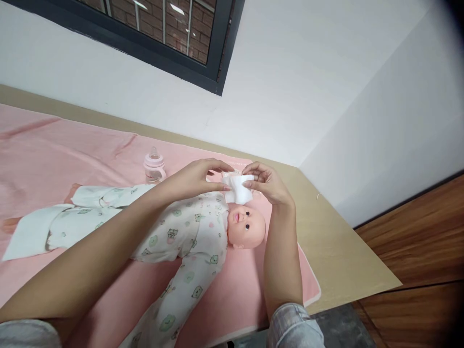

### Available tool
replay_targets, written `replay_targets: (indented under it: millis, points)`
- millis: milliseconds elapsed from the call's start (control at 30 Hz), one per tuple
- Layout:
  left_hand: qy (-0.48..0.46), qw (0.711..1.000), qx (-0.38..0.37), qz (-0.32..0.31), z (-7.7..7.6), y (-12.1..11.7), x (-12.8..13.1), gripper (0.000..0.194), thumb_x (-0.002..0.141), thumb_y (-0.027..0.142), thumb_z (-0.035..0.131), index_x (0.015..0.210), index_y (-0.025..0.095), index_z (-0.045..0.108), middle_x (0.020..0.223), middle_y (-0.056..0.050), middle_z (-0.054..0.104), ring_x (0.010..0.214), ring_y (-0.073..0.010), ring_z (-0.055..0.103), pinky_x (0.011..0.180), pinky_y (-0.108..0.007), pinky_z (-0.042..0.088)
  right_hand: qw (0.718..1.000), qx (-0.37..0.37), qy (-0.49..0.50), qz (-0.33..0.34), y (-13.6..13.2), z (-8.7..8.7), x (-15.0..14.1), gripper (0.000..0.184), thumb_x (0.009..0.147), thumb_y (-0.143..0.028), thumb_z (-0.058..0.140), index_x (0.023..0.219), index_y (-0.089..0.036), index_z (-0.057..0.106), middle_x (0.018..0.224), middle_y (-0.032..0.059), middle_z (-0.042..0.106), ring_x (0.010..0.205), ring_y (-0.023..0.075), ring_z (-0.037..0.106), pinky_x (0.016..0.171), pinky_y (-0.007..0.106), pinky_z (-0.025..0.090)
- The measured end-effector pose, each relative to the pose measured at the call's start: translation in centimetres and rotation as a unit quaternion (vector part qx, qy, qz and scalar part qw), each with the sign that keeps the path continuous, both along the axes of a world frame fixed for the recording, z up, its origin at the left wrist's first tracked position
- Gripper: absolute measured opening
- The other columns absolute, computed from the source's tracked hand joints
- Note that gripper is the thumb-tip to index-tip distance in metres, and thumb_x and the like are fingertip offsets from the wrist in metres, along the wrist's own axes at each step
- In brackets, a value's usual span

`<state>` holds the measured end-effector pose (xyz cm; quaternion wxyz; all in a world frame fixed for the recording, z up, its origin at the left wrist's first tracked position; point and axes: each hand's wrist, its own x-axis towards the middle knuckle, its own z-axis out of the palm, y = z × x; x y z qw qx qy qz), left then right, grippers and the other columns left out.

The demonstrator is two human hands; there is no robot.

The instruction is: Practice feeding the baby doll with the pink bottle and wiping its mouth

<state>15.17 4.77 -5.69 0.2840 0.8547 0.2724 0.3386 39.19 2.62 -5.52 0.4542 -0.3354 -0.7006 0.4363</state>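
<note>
A baby doll [203, 227] in a white printed sleepsuit lies on its back on a pink mat [54, 154], head to the right. Above the doll's face both my hands pinch a small white folded cloth [239, 191]. My left hand [197, 176] grips its left edge with closed fingers. My right hand [266, 182] holds its right edge with fingertips pressed together. The cloth hangs just above the doll's head [246, 227].
A pink baby bottle [154, 166] stands upright on the mat behind the doll. The mat covers a beige table [340, 256] set against white walls. The table's right corner borders a wooden floor [416, 270]. A dark-framed window [163, 29] is above.
</note>
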Motion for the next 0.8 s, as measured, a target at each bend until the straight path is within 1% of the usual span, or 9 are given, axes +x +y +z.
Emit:
replay_targets:
  millis: [67, 133, 233, 300, 367, 433, 567, 700, 800]
  points:
    - [0.006, 1.0, -0.015, -0.018, 0.2, -0.1, -0.2, 0.043, 0.078, 0.046, 0.074, 0.115, 0.024, 0.068, 0.12, -0.001, 0.066, 0.112, -0.0222, 0.059, 0.096, -0.032, 0.046, 1.0, 0.018, -0.024, 0.008, -1.2, 0.7, -0.9, 0.032, 0.068, -0.033, 0.084, 0.092, -0.021, 0.067, 0.095, 0.0014, 0.064, 0.083, 0.0107, 0.06, 0.068, 0.022, 0.05]
    - [0.008, 0.999, -0.028, -0.046, 0.5, -0.2, -0.5, 0.034, 0.078, 0.045, 0.074, 0.105, 0.025, 0.072, 0.115, 0.0, 0.068, 0.107, -0.0222, 0.061, 0.095, -0.032, 0.046, 0.998, 0.035, -0.043, 0.006, -2.1, 1.2, -1.6, 0.03, 0.07, -0.036, 0.081, 0.093, -0.02, 0.068, 0.096, 0.0026, 0.065, 0.085, 0.0117, 0.06, 0.069, 0.023, 0.05]
    - [0.003, 0.994, -0.039, -0.1, 0.9, -0.6, -0.8, 0.022, 0.08, 0.041, 0.073, 0.095, 0.025, 0.076, 0.111, 0.001, 0.069, 0.103, -0.0209, 0.063, 0.095, -0.031, 0.046, 0.997, 0.054, -0.061, -0.009, -2.9, 1.5, -2.2, 0.03, 0.074, -0.041, 0.078, 0.094, -0.02, 0.068, 0.096, 0.0034, 0.065, 0.084, 0.012, 0.059, 0.069, 0.024, 0.051]
    - [-0.004, 0.993, -0.038, -0.113, 1.1, -0.9, -0.8, 0.019, 0.08, 0.039, 0.074, 0.091, 0.025, 0.077, 0.112, 0.0, 0.068, 0.103, -0.021, 0.063, 0.095, -0.03, 0.047, 0.996, 0.063, -0.055, -0.02, -3.1, 1.5, -2.4, 0.031, 0.074, -0.042, 0.078, 0.094, -0.021, 0.067, 0.096, 0.0035, 0.065, 0.084, 0.0123, 0.059, 0.069, 0.025, 0.051]
    - [-0.026, 0.993, -0.023, -0.109, 1.2, -1.1, -0.8, 0.018, 0.078, 0.038, 0.077, 0.089, 0.024, 0.077, 0.115, -0.001, 0.067, 0.107, -0.0222, 0.062, 0.097, -0.032, 0.047, 0.997, 0.065, -0.039, -0.034, -3.2, 1.5, -2.8, 0.034, 0.073, -0.042, 0.078, 0.096, -0.021, 0.065, 0.099, 0.0033, 0.064, 0.084, 0.0121, 0.059, 0.07, 0.025, 0.052]
    - [-0.059, 0.993, 0.0, -0.104, 1.2, -1.3, -0.7, 0.017, 0.077, 0.037, 0.078, 0.087, 0.023, 0.077, 0.119, -0.002, 0.065, 0.113, -0.0238, 0.059, 0.1, -0.034, 0.045, 0.997, 0.063, -0.018, -0.052, -3.3, 1.4, -3.2, 0.038, 0.073, -0.043, 0.079, 0.1, -0.023, 0.062, 0.103, 0.0026, 0.061, 0.08, 0.0103, 0.057, 0.068, 0.025, 0.052]
    - [-0.12, 0.988, 0.031, -0.095, 1.2, -1.8, -0.6, 0.015, 0.078, 0.035, 0.078, 0.087, 0.024, 0.077, 0.129, -0.003, 0.059, 0.126, -0.0256, 0.051, 0.108, -0.038, 0.04, 0.994, 0.06, 0.009, -0.096, -3.6, 1.3, -4.2, 0.048, 0.076, -0.047, 0.075, 0.115, -0.028, 0.054, 0.113, 0.002, 0.055, 0.072, 0.0074, 0.054, 0.062, 0.023, 0.05]
    - [-0.159, 0.984, 0.043, -0.075, 1.4, -2.5, -0.3, 0.011, 0.08, 0.034, 0.076, 0.084, 0.023, 0.075, 0.134, -0.001, 0.057, 0.13, -0.0254, 0.047, 0.111, -0.039, 0.038, 0.99, 0.069, 0.011, -0.119, -3.7, 1.1, -5.1, 0.054, 0.08, -0.052, 0.069, 0.125, -0.033, 0.047, 0.12, 0.0024, 0.051, 0.078, 0.009, 0.055, 0.063, 0.024, 0.051]
    - [-0.166, 0.983, 0.056, -0.048, 1.6, -3.1, -0.2, 0.016, 0.08, 0.039, 0.074, 0.079, 0.022, 0.074, 0.132, -0.002, 0.058, 0.13, -0.0265, 0.047, 0.112, -0.041, 0.037, 0.992, 0.06, 0.014, -0.113, -3.9, 0.9, -5.7, 0.054, 0.08, -0.052, 0.068, 0.127, -0.035, 0.046, 0.122, 0.0024, 0.05, 0.083, 0.0112, 0.057, 0.065, 0.025, 0.052]
